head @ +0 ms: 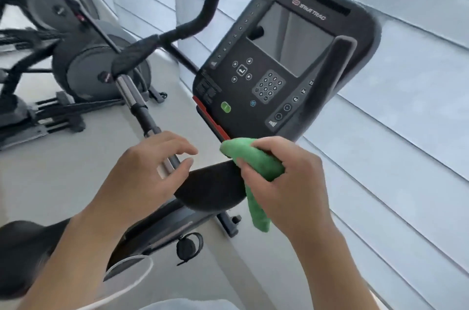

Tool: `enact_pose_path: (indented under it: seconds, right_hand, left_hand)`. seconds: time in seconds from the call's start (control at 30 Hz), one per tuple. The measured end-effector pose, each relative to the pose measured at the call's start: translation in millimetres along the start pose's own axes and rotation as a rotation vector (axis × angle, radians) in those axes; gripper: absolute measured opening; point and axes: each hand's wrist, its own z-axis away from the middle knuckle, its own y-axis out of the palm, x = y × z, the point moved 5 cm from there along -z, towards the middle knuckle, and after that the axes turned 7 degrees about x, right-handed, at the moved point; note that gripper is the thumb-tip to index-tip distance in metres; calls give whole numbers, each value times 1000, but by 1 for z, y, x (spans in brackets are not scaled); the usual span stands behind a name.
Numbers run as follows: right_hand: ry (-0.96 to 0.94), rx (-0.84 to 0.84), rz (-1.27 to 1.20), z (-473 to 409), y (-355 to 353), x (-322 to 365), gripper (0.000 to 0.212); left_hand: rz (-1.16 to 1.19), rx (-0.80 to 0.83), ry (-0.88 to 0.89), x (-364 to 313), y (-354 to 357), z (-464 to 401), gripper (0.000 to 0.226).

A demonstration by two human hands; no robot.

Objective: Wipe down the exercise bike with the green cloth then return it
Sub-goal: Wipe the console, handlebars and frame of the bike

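Two bare hands work in front of the exercise bike (253, 96), just below its tilted console (284, 61): the right hand (286, 177) curls its fingers and thumb around the bunched green cloth (253, 165), whose upper end touches the console's bottom edge by the red strip while a loose tail hangs down beneath the palm. The left hand (149, 170) hovers with fingers relaxed and slightly bent over the bike's left handlebar (142, 106), holding nothing. Another exercise machine (63, 56) stands on the grey floor (63, 170) to the left.
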Motion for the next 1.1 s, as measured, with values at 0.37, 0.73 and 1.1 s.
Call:
enact_pose_path:
  seconds: [0.37, 0.73, 1.1]
  right_hand:
    - [-252, 327, 124, 34, 69, 1, 48]
    - [-49, 338, 648, 36, 115, -6, 110]
    - [-110, 343, 738, -24, 122, 7, 44]
  left_hand:
    - [-14, 20, -99, 2, 14, 32, 14]
    - [45, 131, 89, 37, 18, -32, 14]
    - [-5, 97, 256, 80, 39, -53, 15]
